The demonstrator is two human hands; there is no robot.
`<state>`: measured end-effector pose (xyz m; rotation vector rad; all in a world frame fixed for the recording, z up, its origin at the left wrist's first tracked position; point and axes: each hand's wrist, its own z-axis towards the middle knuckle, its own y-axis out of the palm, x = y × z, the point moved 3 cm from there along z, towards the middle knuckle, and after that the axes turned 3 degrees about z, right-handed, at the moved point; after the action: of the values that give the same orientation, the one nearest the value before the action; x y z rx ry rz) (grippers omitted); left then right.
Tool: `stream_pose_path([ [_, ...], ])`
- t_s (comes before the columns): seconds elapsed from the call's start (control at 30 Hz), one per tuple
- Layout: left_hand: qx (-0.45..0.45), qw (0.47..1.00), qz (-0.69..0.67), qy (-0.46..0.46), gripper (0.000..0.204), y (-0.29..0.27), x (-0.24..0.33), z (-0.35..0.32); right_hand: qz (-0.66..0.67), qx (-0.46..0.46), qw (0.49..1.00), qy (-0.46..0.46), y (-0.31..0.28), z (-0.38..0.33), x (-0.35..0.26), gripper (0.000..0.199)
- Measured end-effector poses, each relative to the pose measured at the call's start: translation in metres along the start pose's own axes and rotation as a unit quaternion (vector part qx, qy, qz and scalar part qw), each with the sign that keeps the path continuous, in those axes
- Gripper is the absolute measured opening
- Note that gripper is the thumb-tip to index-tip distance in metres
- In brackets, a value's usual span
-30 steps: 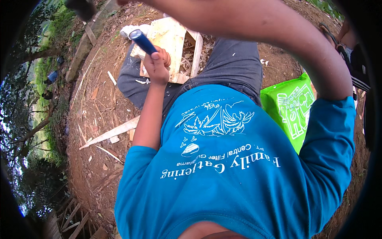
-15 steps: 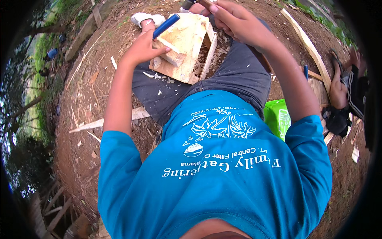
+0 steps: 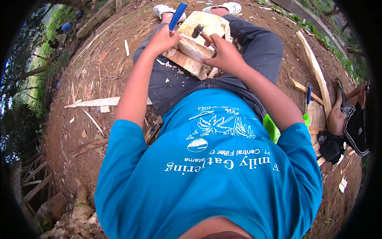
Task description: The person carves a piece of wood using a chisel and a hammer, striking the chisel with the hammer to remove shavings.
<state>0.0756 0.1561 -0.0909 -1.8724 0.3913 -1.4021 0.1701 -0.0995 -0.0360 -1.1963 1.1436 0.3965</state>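
My left hand [image 3: 162, 40] is closed around a tool with a blue handle [image 3: 177, 16], probably a chisel; its blade is hidden. In my right hand [image 3: 226, 55] is a hammer [image 3: 197, 30], its small dark head pointing away from me and its wooden handle partly under my fingers. Between the hands, a small pale wood block [image 3: 195, 49] lies tilted, with the right thumb against its near end and the left fingers at its other end. Beneath it sits a larger box-like wooden piece [image 3: 209, 23] between my legs, with shavings around it.
Long wood strips lie on the dirt at left [image 3: 93, 103] and right [image 3: 316, 67]. Another blue-handled tool [image 3: 308, 95] stands near boards at right. A green bag [image 3: 272, 129] is beside my hip. Another person's leg [image 3: 338, 119] and a black bag [image 3: 331, 146] are at far right.
My right hand has come down and left with the hammer, from raised at the upper right to the small block. The small block has turned and lies between both hands. The view has shifted.
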Motion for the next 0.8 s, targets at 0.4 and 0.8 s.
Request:
stream_pose_path([
  [0.4,0.033,0.993,0.103,-0.057,0.048,-0.013,0.032,-0.066,-0.023,-0.016,0.996,-0.083,0.011,-0.032,-0.03,0.058],
  [0.8,0.125,0.906,-0.401,0.052,0.035,-0.002,0.127,-0.091,0.123,0.091,0.988,-0.004,-0.031,-0.059,-0.005,0.055],
])
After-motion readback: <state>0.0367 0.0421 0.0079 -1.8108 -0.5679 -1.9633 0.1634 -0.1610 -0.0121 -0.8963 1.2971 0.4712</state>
